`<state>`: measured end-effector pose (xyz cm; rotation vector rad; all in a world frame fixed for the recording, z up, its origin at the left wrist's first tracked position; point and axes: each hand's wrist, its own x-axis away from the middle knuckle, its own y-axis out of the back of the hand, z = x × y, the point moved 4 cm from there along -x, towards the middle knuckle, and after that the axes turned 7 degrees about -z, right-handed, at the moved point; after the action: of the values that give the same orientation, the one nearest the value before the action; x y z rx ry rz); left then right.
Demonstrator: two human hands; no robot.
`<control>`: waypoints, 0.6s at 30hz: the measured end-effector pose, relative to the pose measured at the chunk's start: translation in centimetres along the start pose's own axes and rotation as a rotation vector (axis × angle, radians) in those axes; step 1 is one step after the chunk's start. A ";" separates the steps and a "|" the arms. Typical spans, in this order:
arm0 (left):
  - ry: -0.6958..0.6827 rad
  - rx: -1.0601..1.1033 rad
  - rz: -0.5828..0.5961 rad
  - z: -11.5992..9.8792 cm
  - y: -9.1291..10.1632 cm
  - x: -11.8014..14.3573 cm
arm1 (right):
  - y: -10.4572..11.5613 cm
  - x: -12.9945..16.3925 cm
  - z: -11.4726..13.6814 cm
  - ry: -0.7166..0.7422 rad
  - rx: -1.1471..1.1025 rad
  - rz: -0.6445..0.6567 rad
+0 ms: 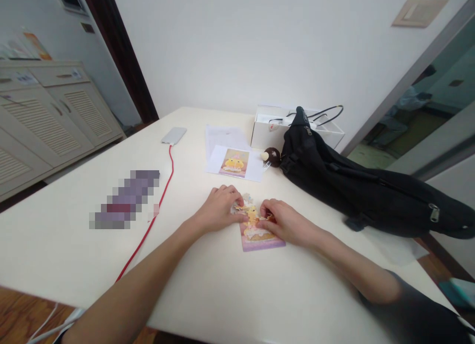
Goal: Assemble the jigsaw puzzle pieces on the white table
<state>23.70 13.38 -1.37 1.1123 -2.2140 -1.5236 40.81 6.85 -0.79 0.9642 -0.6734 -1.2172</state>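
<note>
A small jigsaw puzzle (260, 237) with a yellow cartoon figure and a pink-purple lower edge lies on the white table, its upper part irregular. At its upper left, my left hand (219, 209) is closed, thumb and fingertips pinching a small yellowish puzzle piece (240, 208). My right hand (287, 221) rests on the right side of the puzzle, thumb and curled fingers closed around an orange-brown piece (270, 218). Several pale loose pieces (246, 199) lie between the hands at the top. My fingers partly cover the picture.
Beyond the puzzle, a matching printed picture (234, 163) lies on white sheets (226, 136). A black bag (334, 171) and white box (269, 128) stand right. Left are a power bank (174, 135), a red cable (171, 158) and a pixelated item (126, 200).
</note>
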 end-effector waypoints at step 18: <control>-0.070 0.031 -0.007 -2.7 -1.0 0.5 | 1.2 1.1 1.0 0.043 0.112 0.113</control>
<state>25.34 11.03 -1.21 1.0924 -2.2892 -1.5586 40.80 5.60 0.65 1.0284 -0.7582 -1.0654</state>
